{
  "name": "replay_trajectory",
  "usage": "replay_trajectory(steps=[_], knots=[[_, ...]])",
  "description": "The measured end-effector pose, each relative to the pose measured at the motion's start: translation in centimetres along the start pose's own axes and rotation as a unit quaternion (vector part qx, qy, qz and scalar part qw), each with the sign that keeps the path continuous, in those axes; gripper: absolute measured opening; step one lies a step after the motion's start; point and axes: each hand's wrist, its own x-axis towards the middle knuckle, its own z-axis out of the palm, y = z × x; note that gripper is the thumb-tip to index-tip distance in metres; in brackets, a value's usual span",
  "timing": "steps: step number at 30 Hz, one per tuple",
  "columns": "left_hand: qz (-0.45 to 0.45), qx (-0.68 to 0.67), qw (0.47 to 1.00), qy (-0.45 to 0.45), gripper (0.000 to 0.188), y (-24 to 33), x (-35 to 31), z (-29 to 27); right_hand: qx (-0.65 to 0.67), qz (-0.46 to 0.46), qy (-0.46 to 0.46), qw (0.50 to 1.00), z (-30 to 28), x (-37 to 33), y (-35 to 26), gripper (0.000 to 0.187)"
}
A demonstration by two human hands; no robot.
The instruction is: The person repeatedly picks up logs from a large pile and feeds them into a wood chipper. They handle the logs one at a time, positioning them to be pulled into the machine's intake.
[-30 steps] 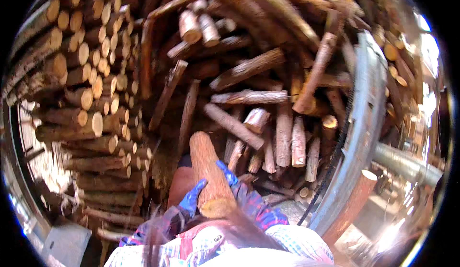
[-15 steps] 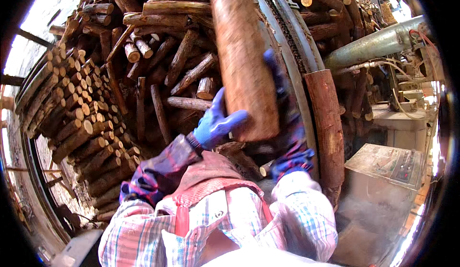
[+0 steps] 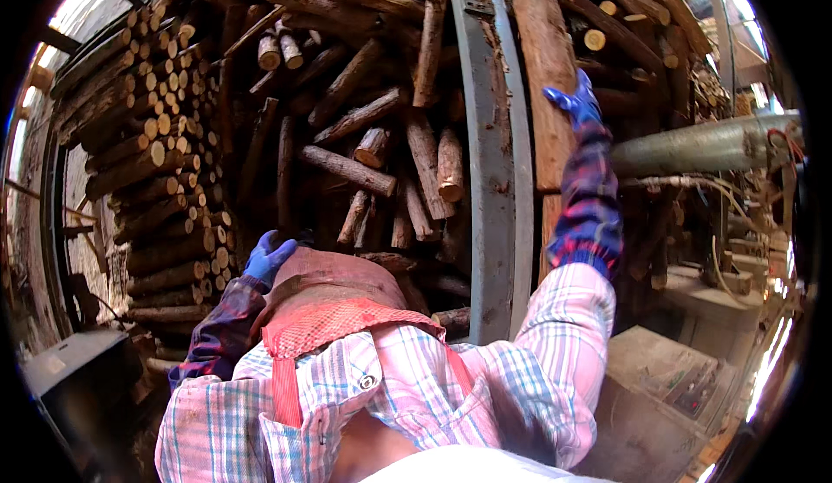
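Note:
A thick brown log [image 3: 544,93] lies lengthwise along the right side of a grey metal rail [image 3: 490,249]. My right hand [image 3: 575,100], in a blue glove, rests against the right side of this log with its fingers spread. The near end of the log meets a second, reddish log [image 3: 550,223], which my right forearm partly hides. My left hand [image 3: 269,259], gloved in blue too, is by the left side of my reddish apron [image 3: 334,279]. Its fingers are apart and nothing is in them.
Loose logs [image 3: 355,166] lie in a heap left of the rail. Farther left rises a stack of cut logs [image 3: 160,153]. On the right are a large metal cylinder [image 3: 702,146] with hoses and a dusty control box [image 3: 667,370]. More logs [image 3: 607,23] are behind the rail.
The log that both hands were carrying now lies along the rail. My left hand has let go and moved down to the left. My right arm has stretched forward.

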Motion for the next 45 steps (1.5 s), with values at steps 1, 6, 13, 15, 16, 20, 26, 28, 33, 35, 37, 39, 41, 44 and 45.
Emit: replay_trajectory(steps=[1,6,13,15,16,20,26,28,33,35,37,39,41,44,45], knots=[[-0.029,0.037,0.998,0.048,0.068,-1.9,0.3,-1.6,0.040,-0.008,0.004,0.999,0.0,-0.3,0.3,0.101],[-0.069,0.083,0.990,0.087,0.074,-1.8,-0.1,-3.3,0.162,0.026,-0.044,0.986,0.5,-6.8,-2.9,0.096],[-0.105,-0.056,0.993,0.027,0.033,-3.6,5.6,-6.1,-0.006,0.030,-0.011,0.999,0.9,-5.8,2.0,0.103],[-0.124,-0.114,0.985,0.024,0.029,-4.6,7.9,-6.8,0.054,0.032,-0.018,0.998,-0.2,-6.1,1.9,0.103],[-0.163,-0.149,0.974,0.050,0.028,-4.9,8.1,-6.5,0.040,0.044,-0.015,0.998,-0.8,-6.6,2.3,0.103],[-0.277,-0.164,0.941,0.101,0.026,-6.5,11.4,-10.4,-0.042,0.052,0.001,0.998,-0.7,-7.8,0.0,0.093],[-0.299,0.099,0.945,0.085,0.043,-8.1,18.7,-15.5,-0.169,-0.094,0.041,0.980,12.7,-13.3,-15.9,0.076],[-0.293,0.203,0.933,0.040,0.047,-9.2,23.9,-16.9,-0.037,-0.008,-0.090,0.995,21.0,-15.7,-18.2,0.075],[-0.195,0.036,0.978,-0.058,0.038,-1.4,31.4,-8.0,0.093,0.243,-0.376,0.889,38.0,-25.7,-10.3,0.071],[-0.169,-0.027,0.978,-0.122,0.036,-0.3,33.2,-4.7,0.229,0.336,-0.309,0.860,40.6,-28.1,-6.5,0.051],[-0.192,0.014,0.967,-0.167,0.034,-2.0,32.6,0.0,0.215,0.460,-0.261,0.821,42.5,-34.1,5.5,0.039],[-0.252,0.032,0.929,-0.269,0.035,-2.0,32.9,2.5,0.345,0.696,-0.110,0.620,41.9,-30.0,8.4,0.035],[-0.278,-0.003,0.941,-0.193,0.033,-5.8,31.8,4.7,0.459,0.679,0.066,0.569,41.9,-29.7,13.6,0.040],[-0.309,0.046,0.928,-0.201,0.031,-8.3,30.2,6.4,0.326,0.637,0.082,0.694,43.0,-29.7,16.7,0.061],[-0.331,0.055,0.910,-0.245,0.031,-9.4,31.2,6.5,0.251,0.596,0.023,0.762,43.8,-29.4,17.7,0.064]])
